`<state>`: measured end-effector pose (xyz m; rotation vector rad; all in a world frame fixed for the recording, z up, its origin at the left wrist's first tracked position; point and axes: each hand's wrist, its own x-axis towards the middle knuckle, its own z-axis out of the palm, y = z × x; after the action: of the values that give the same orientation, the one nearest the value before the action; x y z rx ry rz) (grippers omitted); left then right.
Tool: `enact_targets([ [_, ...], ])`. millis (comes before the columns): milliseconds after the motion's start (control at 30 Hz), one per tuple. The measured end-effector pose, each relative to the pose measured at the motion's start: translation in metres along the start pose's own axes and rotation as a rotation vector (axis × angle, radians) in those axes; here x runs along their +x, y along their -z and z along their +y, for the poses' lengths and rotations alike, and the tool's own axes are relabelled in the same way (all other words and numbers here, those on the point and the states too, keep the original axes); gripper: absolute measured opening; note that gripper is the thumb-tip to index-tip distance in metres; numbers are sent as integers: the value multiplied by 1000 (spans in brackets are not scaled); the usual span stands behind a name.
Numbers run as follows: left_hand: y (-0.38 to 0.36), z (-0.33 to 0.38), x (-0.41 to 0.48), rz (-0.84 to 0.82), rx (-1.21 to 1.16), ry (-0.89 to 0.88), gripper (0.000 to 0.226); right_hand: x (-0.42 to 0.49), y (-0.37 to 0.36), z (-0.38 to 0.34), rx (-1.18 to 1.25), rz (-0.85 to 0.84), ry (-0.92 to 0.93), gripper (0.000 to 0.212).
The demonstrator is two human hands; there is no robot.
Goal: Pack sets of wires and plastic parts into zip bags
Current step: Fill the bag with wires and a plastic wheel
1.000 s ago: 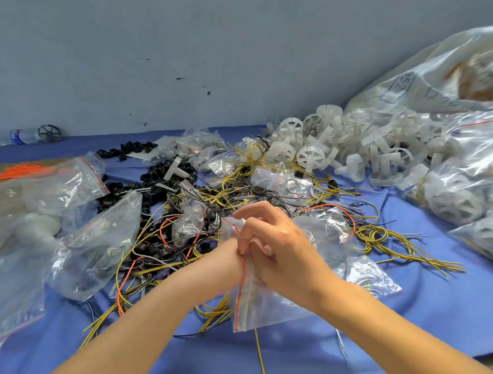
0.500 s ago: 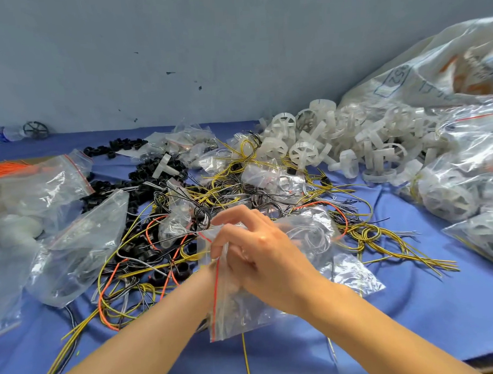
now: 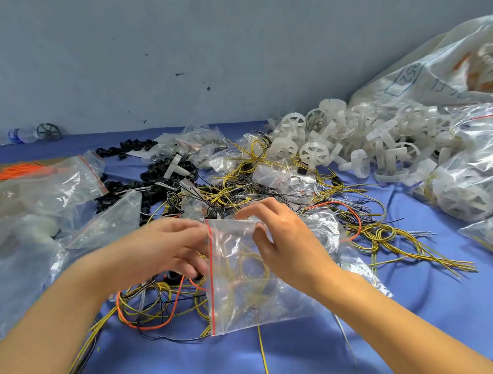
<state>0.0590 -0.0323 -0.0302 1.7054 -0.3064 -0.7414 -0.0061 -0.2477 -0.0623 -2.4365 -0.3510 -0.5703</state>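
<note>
A clear zip bag [image 3: 244, 300] with a red zip line down its left edge lies in front of me, with yellow wires inside. My right hand [image 3: 287, 241] pinches its upper part, thumb on the front and fingers over the top edge. My left hand [image 3: 157, 247] is at the red zip edge with its fingers curled against it, blurred. Loose yellow, black and orange wires [image 3: 239, 187] lie tangled on the blue cloth beyond and under the bag. White plastic wheels [image 3: 350, 142] are heaped at the back right, and small black parts [image 3: 154, 176] at the back left.
Clear zip bags [image 3: 105, 221] lie at the left, filled bags [image 3: 465, 183] at the right under a large sack [image 3: 432, 74]. An orange wire bundle [image 3: 15, 170] and a bottle [image 3: 20, 136] sit far left by the grey wall.
The hands were pressed together on the bag's zip edge; now they have parted, the left moving left. The bag is flatter and faces me more.
</note>
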Motion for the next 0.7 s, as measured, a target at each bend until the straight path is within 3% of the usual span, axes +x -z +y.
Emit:
enact_targets([
  [133, 36, -8, 4, 516, 148, -229, 21, 1, -1, 1, -29, -13, -10, 34],
  [200, 39, -19, 12, 677, 452, -327, 15, 2, -2, 0, -44, -20, -9, 34],
  [267, 40, -31, 18, 634, 787, -296, 34, 2, -3, 0, -53, -19, -11, 33],
  [400, 32, -45, 26, 447, 1109, -95, 67, 3, -3, 0, -67, -12, -3, 33],
  [700, 33, -39, 26, 485, 1169, -206, 47, 3, -2, 7, -99, 25, 12, 32],
])
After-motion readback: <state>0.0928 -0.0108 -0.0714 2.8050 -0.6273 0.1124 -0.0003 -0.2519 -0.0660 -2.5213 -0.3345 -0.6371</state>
